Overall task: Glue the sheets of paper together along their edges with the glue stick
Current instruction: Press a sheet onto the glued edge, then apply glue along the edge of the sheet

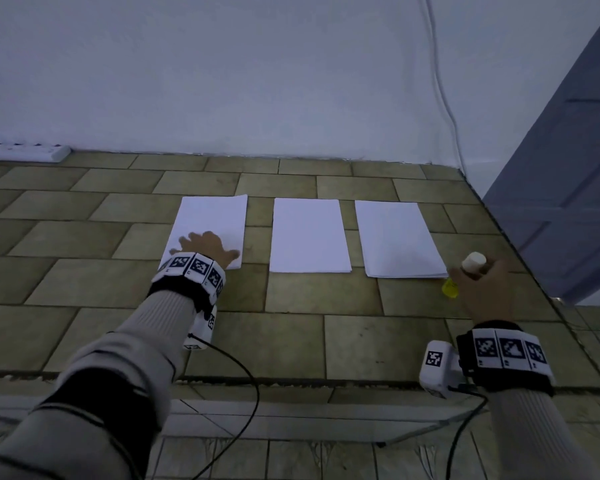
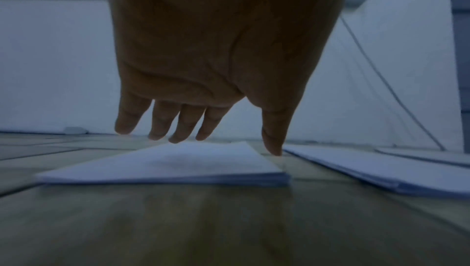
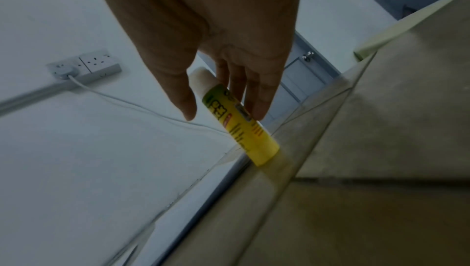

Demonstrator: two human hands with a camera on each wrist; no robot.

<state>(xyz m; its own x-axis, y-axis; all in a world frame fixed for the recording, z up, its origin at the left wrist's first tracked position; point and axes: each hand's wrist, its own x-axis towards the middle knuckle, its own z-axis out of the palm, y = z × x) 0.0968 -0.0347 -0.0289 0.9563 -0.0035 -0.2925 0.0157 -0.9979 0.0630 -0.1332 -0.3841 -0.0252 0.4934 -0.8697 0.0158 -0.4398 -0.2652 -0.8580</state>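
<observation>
So the person's left hand [image 1: 207, 244] is stretched out flat, fingers [image 2: 162, 123] straight and spread, hovering over the near end of the leftmost stack of white paper sheets [image 1: 211, 216] on the tan tiled surface [image 1: 291, 306]. The wrist view shows a gap under the fingertips, so not pressing. The right hand [image 1: 482, 289] is angled down by the near right corner of the rightmost white paper stack [image 1: 397, 237], fingers reaching around the yellow glue stick with a white cap [image 3: 236, 121]. Thumb [image 3: 183, 97] sits slightly off it, so can't tell if it's actually gripped. The middle white paper stack [image 1: 307, 235] lies between both hands.
</observation>
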